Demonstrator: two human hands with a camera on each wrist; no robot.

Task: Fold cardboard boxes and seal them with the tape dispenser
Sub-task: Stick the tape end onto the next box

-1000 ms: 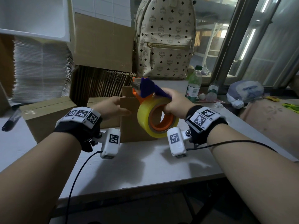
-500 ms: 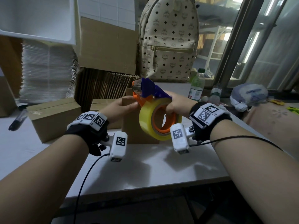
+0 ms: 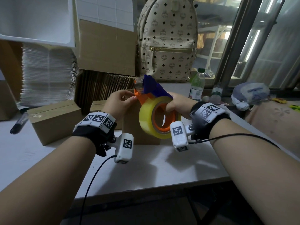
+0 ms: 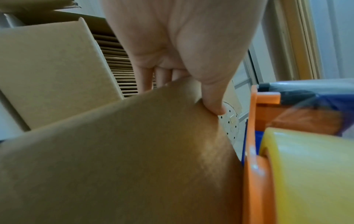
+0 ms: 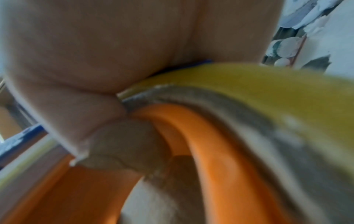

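A brown cardboard box [image 3: 131,132] stands upright on the white table [image 3: 146,176]. My left hand [image 3: 132,98] grips its top edge. In the left wrist view the thumb [image 4: 212,104] presses the near face of the box [image 4: 134,151] and the fingers curl behind it. My right hand [image 3: 173,105] holds the orange and blue tape dispenser [image 3: 152,93] just right of the left fingers, in front of the box's top. Its fingers hook through the core of the yellow tape roll [image 3: 146,120]. The roll [image 5: 268,84] and its orange core [image 5: 191,128] fill the right wrist view.
A taped box [image 3: 55,120] sits at left, with another box [image 3: 99,105] behind it. Flat cartons [image 3: 103,85] stand on edge at the back under a big carton [image 3: 107,46]. A backpack [image 3: 167,39], a bottle [image 3: 197,85] and a marker [image 3: 18,124] are also on the table.
My left hand has moved up and to the right, from the box's side to its top edge beside the dispenser's front. The dispenser has stayed in my right hand, in nearly the same place.
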